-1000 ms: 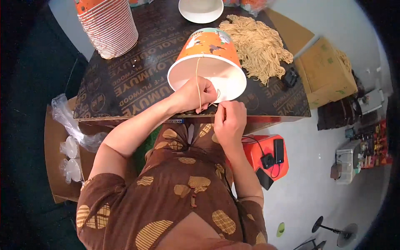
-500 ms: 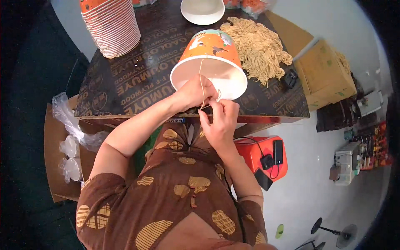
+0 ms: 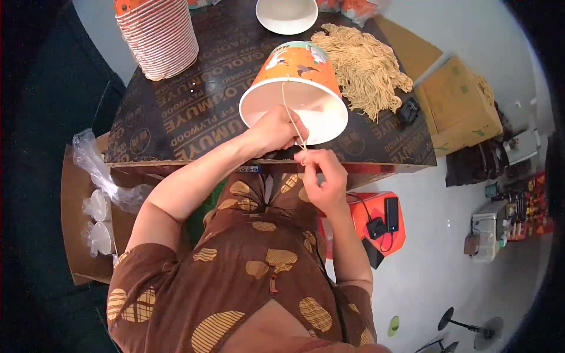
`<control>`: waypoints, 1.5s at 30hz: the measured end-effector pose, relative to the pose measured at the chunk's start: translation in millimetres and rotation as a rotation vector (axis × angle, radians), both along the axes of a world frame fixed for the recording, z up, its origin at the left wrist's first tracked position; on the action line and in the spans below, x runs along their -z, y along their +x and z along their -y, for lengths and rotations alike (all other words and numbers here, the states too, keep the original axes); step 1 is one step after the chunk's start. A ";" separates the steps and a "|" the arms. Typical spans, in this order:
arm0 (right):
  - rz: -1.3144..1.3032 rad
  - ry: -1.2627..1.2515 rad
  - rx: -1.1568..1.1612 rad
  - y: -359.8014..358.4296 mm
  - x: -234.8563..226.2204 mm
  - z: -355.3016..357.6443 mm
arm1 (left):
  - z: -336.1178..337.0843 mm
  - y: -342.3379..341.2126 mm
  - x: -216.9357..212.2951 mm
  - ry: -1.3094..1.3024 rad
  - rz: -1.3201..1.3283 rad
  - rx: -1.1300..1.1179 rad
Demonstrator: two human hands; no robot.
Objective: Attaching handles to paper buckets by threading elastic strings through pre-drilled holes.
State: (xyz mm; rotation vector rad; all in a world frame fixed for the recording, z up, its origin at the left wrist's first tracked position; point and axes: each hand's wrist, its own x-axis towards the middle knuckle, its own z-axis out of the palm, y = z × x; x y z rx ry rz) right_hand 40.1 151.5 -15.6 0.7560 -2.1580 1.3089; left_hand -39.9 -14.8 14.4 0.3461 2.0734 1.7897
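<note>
An orange printed paper bucket [image 3: 299, 66] lies tipped on the table, its white mouth facing me. From its upper rim a thin beige string [image 3: 289, 107] runs down across the mouth to my hands. My left hand [image 3: 278, 130] is at the lower part of the mouth, fingers closed around the string; some fingertips are hidden. Just beyond the table's front edge, my right hand [image 3: 322, 172] pinches the string's end between thumb and forefinger. Where the two hands meet, the string appears crossed or looped, too small to make out exactly.
A heap of beige strings [image 3: 365, 67] lies right of the bucket on the dark plywood table [image 3: 206, 112]. Stacked orange buckets [image 3: 158, 44] stand at left, a white bowl [image 3: 286, 16] behind. Cardboard boxes [image 3: 462, 103] flank the table; a red stool [image 3: 391, 215] holds black devices.
My right hand has moved slightly down and right, drawing the string tighter. The open loop near my fingers has narrowed. My left hand stays almost in place, and the bucket has barely shifted.
</note>
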 end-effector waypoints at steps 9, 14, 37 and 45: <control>-0.013 0.273 0.014 -8.3 -21.3 -20.0 | 0.2 3.2 -3.2 -0.038 -0.046 0.041; 0.043 0.452 0.142 -4.9 -33.6 -14.0 | 1.0 1.7 1.5 -0.039 -0.036 0.002; -0.099 0.466 0.351 -10.7 6.7 8.3 | 1.5 2.9 0.4 -0.089 -0.061 0.065; -0.049 0.425 0.381 -9.7 2.9 11.8 | 6.9 11.4 15.8 -0.161 -0.497 0.122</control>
